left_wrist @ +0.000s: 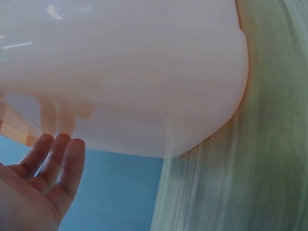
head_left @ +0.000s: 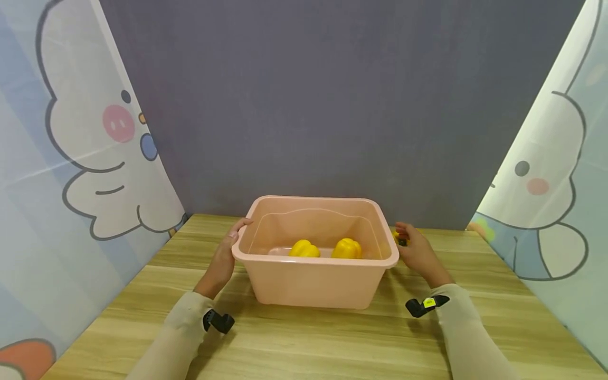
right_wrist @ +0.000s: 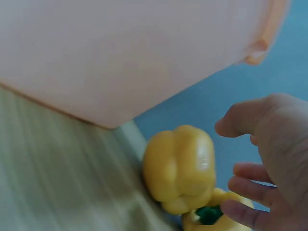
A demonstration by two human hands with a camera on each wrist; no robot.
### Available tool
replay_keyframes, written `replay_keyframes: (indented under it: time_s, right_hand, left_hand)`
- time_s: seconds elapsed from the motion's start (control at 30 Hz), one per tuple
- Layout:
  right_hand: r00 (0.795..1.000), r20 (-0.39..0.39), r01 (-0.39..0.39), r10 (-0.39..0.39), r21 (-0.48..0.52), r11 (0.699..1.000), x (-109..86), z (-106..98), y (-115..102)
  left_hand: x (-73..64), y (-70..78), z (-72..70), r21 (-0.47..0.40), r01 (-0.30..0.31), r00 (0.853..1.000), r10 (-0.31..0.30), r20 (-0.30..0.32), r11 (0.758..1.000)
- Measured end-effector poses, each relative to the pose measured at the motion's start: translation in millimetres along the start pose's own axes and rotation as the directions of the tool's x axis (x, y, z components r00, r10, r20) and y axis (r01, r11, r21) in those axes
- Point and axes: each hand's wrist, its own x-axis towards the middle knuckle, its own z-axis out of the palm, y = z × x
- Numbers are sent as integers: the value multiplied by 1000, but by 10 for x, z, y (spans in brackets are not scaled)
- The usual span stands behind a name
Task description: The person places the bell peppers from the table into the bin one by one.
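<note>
A pink plastic tub stands on the wooden table with two yellow bell peppers inside, one left of centre and one to its right. My left hand is at the tub's left side, a finger along the rim. In the left wrist view, three fairly straight fingers meet the outer wall. Beyond the tub's right side my right hand reaches with fingers spread and loosely bent. Two more yellow peppers lie there in the right wrist view: a near one and one with a green stem by the fingertips.
The light wooden table runs back to a dark grey panel. Cartoon-printed sheets hang on the left and right. Each sleeved wrist carries a black strap-on camera.
</note>
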Motion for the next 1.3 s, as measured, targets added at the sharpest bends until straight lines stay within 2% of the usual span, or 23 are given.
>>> replay_keyframes:
  time_s: [0.13,0.27,0.47,0.6,0.77,1.0,1.1,1.3]
  right_hand:
    - [999,-38,28,-31,-72,997,2,77,61]
    - [996,-75,47,-53,-83,995,-3,106,95]
    - [988,-66,133,-138,-80,988,7,158,149]
    - [976,-59,199,-209,-146,969,2,200,170]
    - [975,-49,198,-216,-241,950,-24,252,174]
    - [978,-47,179,-201,-293,939,-29,290,140]
    - [969,-59,209,-240,-323,923,-38,309,149]
    - [934,-82,291,-347,-389,874,-51,348,178]
  left_hand:
    - [3,-1,13,7,14,1000,-14,7,1000]
    - [23,-1,35,4,9,1000,-9,19,1000]
    - [19,-2,43,-9,-10,1000,11,19,1000]
    - [0,-7,35,-3,-6,1000,6,14,1000]
    - [-13,-11,23,9,5,1000,-5,6,1000]
    - [-22,-6,16,27,5,1000,-5,0,1000]
    - [-16,-4,12,24,6,1000,-6,2,1000]
    - [-23,-10,-3,29,26,1000,-26,-7,999]
